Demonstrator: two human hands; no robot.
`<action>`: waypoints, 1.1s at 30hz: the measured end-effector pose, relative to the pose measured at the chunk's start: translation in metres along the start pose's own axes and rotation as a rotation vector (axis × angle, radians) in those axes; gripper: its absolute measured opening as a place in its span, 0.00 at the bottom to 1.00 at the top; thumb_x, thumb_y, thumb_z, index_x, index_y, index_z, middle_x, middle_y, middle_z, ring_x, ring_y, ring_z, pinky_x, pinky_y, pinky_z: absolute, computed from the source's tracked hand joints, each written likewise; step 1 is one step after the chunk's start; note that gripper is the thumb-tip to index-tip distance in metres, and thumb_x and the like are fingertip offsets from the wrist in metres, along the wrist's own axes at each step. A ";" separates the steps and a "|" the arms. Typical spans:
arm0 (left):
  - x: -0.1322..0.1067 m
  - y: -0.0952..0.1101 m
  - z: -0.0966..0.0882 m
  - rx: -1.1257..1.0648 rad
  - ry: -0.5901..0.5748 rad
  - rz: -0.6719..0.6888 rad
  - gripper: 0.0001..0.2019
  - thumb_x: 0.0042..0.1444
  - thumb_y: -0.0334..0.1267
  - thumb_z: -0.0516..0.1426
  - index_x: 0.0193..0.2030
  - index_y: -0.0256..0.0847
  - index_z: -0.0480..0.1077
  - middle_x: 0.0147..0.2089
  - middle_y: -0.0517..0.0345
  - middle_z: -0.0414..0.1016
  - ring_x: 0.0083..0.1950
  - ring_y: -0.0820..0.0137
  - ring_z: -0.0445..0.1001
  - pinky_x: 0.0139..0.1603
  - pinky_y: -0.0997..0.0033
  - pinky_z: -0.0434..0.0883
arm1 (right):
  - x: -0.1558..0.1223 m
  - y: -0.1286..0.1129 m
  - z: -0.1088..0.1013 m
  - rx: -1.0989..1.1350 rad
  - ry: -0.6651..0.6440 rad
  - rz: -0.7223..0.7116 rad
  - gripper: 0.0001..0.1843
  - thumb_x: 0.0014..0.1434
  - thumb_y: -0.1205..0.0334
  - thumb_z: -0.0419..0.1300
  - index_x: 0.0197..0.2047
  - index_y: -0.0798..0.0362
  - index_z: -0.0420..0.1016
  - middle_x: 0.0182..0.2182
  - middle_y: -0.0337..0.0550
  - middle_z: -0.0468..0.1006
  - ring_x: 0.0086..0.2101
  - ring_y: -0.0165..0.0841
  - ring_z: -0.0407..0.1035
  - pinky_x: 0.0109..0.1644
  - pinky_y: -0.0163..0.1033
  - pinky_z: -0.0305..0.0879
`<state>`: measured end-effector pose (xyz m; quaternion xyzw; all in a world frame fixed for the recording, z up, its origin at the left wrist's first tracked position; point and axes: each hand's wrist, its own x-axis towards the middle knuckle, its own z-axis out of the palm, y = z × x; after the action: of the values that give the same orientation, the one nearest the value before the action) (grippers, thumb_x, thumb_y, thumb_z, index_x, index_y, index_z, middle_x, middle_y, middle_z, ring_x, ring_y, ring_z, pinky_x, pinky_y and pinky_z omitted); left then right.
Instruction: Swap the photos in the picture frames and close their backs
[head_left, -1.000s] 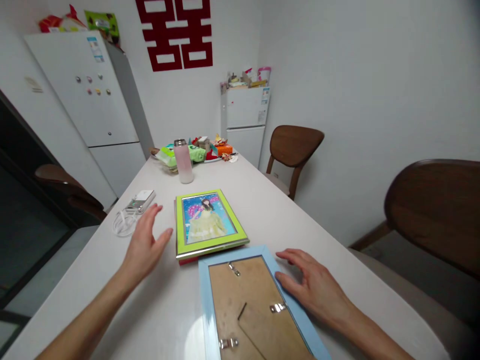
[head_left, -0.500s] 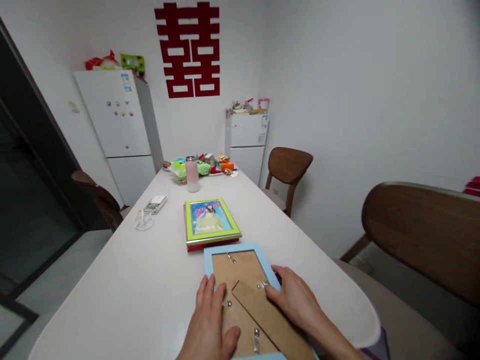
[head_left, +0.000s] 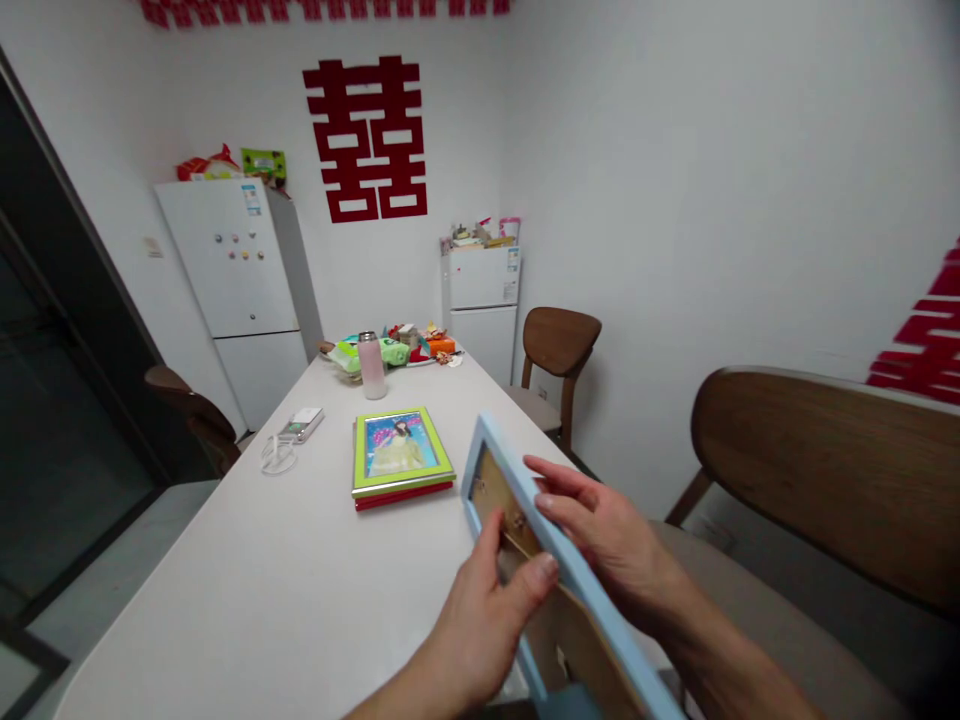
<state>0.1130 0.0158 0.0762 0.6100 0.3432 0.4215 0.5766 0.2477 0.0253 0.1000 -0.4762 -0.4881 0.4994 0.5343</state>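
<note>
Overall, a long white tabletop (head_left: 225, 590) with a smooth, pale finish extends from the foreground towards a plain, light-coloured wall (head_left: 660, 180). On the wall at the far end hangs a large dark-red cut-out character (head_left: 367, 140). Below and to either side of it stand a tall white two-door refrigerator (head_left: 225, 280), dotted with small round magnets, and a smaller white refrigerator (head_left: 484, 280) with assorted articles on top. Brown wooden chairs with curved backs flank the table, one (head_left: 562, 340) at the far right and another (head_left: 817, 450) near the right hand. On the tabletop, a pink bottle with a metallic cap (head_left: 371, 367) stands upright before a heap of colourful packets (head_left: 394, 350); a small silvery device (head_left: 302, 425) lies near the left edge with a coiled white cable (head_left: 279, 456). Centrally, a lime-green picture frame showing a figure in a yellow dress (head_left: 401, 448) lies face up on a red frame (head_left: 405, 495). Nearer, a light-blue rectangular frame with a brown board back (head_left: 586, 590) is tilted up on edge between both hands. Left hand (head_left: 480, 620): thumb and forefinger parted, both against the board; whether they pinch any part cannot be told. Right hand (head_left: 622, 550): fingers slightly bent, tips touching the outer blue rail; its thumb is hidden, so its grip cannot be told.
</note>
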 end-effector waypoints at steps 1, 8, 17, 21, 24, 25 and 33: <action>0.004 0.005 0.003 -0.115 0.024 0.011 0.24 0.51 0.43 0.53 0.53 0.37 0.57 0.54 0.51 0.62 0.55 0.62 0.59 0.55 0.66 0.55 | 0.000 0.000 0.007 -0.044 -0.020 -0.058 0.26 0.46 0.58 0.56 0.49 0.55 0.65 0.38 0.46 0.75 0.36 0.34 0.69 0.41 0.39 0.64; 0.024 -0.020 -0.003 -0.480 0.244 -0.138 0.14 0.45 0.36 0.54 0.41 0.35 0.65 0.33 0.53 0.75 0.34 0.62 0.73 0.38 0.65 0.67 | 0.006 0.045 -0.003 -0.569 0.065 -0.303 0.22 0.47 0.60 0.53 0.47 0.56 0.67 0.47 0.49 0.68 0.47 0.37 0.61 0.52 0.44 0.55; 0.097 -0.070 0.016 -0.081 0.352 -0.172 0.12 0.53 0.39 0.51 0.41 0.35 0.64 0.37 0.54 0.72 0.35 0.67 0.72 0.37 0.65 0.68 | 0.056 0.101 -0.107 -0.959 0.308 0.055 0.27 0.49 0.62 0.48 0.52 0.63 0.61 0.42 0.49 0.73 0.38 0.33 0.69 0.41 0.34 0.63; 0.125 -0.091 0.013 0.204 0.387 -0.218 0.13 0.55 0.39 0.51 0.46 0.37 0.62 0.45 0.53 0.66 0.41 0.68 0.68 0.40 0.61 0.67 | 0.084 0.101 -0.118 -1.021 0.378 0.076 0.27 0.46 0.67 0.48 0.52 0.59 0.62 0.45 0.47 0.71 0.41 0.33 0.67 0.44 0.32 0.61; 0.139 -0.099 0.010 0.425 0.382 -0.243 0.13 0.55 0.38 0.51 0.47 0.38 0.61 0.47 0.53 0.64 0.43 0.67 0.67 0.41 0.60 0.67 | 0.100 0.101 -0.122 -1.061 0.391 0.095 0.26 0.46 0.69 0.49 0.51 0.56 0.63 0.46 0.45 0.70 0.44 0.34 0.65 0.47 0.33 0.58; 0.142 -0.100 0.009 0.493 0.379 -0.247 0.13 0.55 0.38 0.51 0.47 0.38 0.61 0.47 0.53 0.64 0.43 0.67 0.67 0.41 0.60 0.67 | 0.103 0.102 -0.123 -1.073 0.396 0.102 0.26 0.46 0.69 0.49 0.51 0.56 0.64 0.46 0.45 0.70 0.44 0.35 0.65 0.47 0.34 0.57; 0.156 -0.099 0.006 0.838 0.349 -0.177 0.13 0.55 0.39 0.51 0.46 0.38 0.61 0.46 0.54 0.65 0.43 0.67 0.67 0.41 0.60 0.67 | 0.108 0.106 -0.122 -1.129 0.394 0.093 0.21 0.48 0.69 0.50 0.46 0.55 0.69 0.41 0.46 0.73 0.42 0.36 0.66 0.45 0.34 0.57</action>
<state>0.1888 0.1643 -0.0039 0.6787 0.6267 0.2920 0.2478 0.3644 0.1361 -0.0089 -0.7910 -0.5484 0.0878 0.2568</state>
